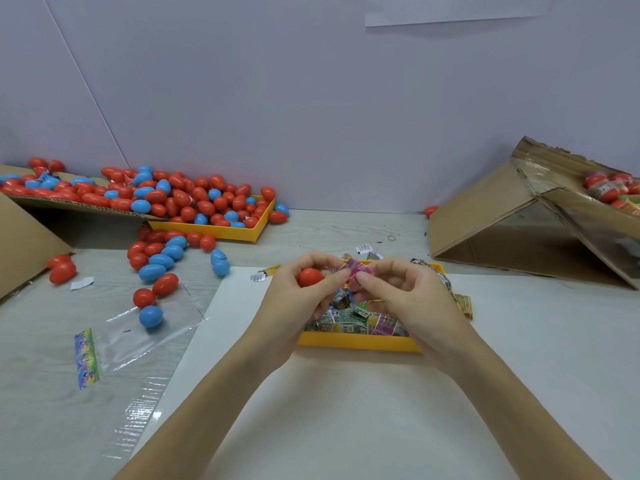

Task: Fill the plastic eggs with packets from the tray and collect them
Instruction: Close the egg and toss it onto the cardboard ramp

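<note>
Holding a red egg half (309, 277) curled in the left hand (294, 299), the right hand (405, 296) fingers pinch a pink packet (358, 271) — poised above the tray (356, 342), ready for stuffing.

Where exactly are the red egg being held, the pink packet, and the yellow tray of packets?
red egg (309, 276), head view, on its rounded shell showing inside the left hand.
pink packet (358, 271), head view, on the wrapper pinched between both hands.
yellow tray (356, 342), head view, on its near wall.
</note>
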`<state>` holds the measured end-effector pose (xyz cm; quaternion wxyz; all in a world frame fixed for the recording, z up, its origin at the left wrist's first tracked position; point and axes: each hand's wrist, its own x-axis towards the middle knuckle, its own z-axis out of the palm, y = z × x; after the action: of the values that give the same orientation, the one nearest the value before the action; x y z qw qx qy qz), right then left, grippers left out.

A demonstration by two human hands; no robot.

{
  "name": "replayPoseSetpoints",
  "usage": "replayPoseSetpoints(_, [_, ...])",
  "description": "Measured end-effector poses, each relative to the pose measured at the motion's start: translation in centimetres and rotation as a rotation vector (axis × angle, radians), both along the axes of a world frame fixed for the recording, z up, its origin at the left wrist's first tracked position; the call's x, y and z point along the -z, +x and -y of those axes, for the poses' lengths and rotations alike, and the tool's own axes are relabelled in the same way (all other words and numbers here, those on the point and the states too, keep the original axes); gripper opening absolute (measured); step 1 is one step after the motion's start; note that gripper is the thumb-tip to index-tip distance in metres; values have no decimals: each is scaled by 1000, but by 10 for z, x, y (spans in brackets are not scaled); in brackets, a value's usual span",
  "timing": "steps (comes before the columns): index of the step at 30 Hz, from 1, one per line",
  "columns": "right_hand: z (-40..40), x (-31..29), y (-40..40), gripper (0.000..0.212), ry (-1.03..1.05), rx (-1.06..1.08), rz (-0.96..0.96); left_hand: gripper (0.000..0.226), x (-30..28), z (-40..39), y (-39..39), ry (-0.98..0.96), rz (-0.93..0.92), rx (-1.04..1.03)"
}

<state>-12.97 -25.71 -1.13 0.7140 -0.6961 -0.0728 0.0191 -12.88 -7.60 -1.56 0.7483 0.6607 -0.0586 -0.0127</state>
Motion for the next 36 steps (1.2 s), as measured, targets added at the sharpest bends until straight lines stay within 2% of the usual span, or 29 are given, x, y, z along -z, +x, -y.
replayPoseSetpoints(4, [3, 0, 4, 9, 26, 98, 4, 11, 2, 2, -1, 61, 8, 76])
replayPoseSetpoints(9, [2, -3, 3, 25, 229, 48, -86, 11, 4, 2, -4, 175, 14, 156])
replayPoseSetpoints(12, [4, -7, 2, 12, 358, 37, -119, 3, -2, 8, 0, 30, -131, 147])
replayPoseSetpoints(14, [7, -8, 3, 8, 323, 102, -112, 19, -6, 7, 2, -105, -190, 178])
replayPoseSetpoints(17, [10, -7, 6, 13, 122, 139, -51, 33, -7, -1, 2, -31, -6, 199])
replayPoseSetpoints(20, [8, -4, 6, 12, 42, 103, -42, 14, -6, -5, 0, 118, 91, 114])
replayPoseSetpoints(23, [6, -1, 4, 10, -18, 85, 24, 27, -5, -5, 0, 103, 130, 34])
replayPoseSetpoints(28, [4, -2, 1, 15, 26, 115, 68, 31, -11, -5, -4, 116, 247, 19])
replayPoseSetpoints(32, [4, -4, -1, 15, 37, 156, 92, 37, -13, -4, -7, 124, 225, 24])
replayPoseSetpoints(36, [5, -4, -1, 12, -4, 208, 137, 30, -13, -3, -8, 180, 200, 97])
